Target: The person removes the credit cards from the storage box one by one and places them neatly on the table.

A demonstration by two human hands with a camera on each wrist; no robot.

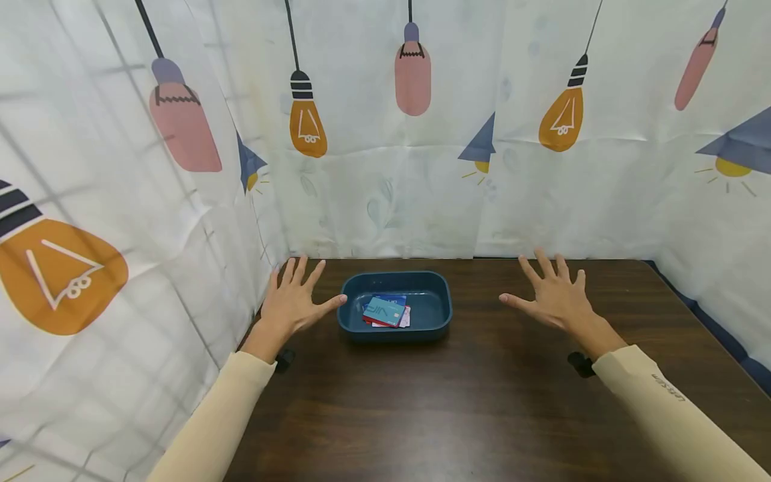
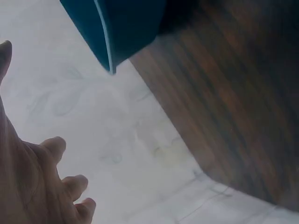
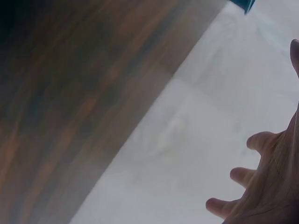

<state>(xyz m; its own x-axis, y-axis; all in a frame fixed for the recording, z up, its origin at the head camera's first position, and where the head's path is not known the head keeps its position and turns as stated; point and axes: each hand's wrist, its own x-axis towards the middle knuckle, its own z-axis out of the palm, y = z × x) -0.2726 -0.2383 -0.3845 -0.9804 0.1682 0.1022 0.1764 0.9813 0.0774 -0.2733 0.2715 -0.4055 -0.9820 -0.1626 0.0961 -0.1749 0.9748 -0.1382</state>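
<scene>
A dark blue plastic tray [image 1: 430,329] sits toward the back of the table, with several plastic cards [image 1: 385,311] in a loose pile on its left side. The top card is teal, over blue, red and white ones. My left hand [image 1: 290,304] is spread with nothing in it, its thumb tip at the tray's left rim in the head view. Well to the right of the tray, my right hand [image 1: 557,298] is also spread and holds nothing. In the left wrist view the tray [image 2: 135,28] shows above the left hand [image 2: 37,182].
The brown wooden table [image 1: 421,408] reaches back to a white curtain [image 1: 373,181] printed with lamps and bulbs. Another stretch of curtain [image 1: 168,268] hangs close along the left side. Dark fabric [image 1: 717,335] runs beside the table's right edge.
</scene>
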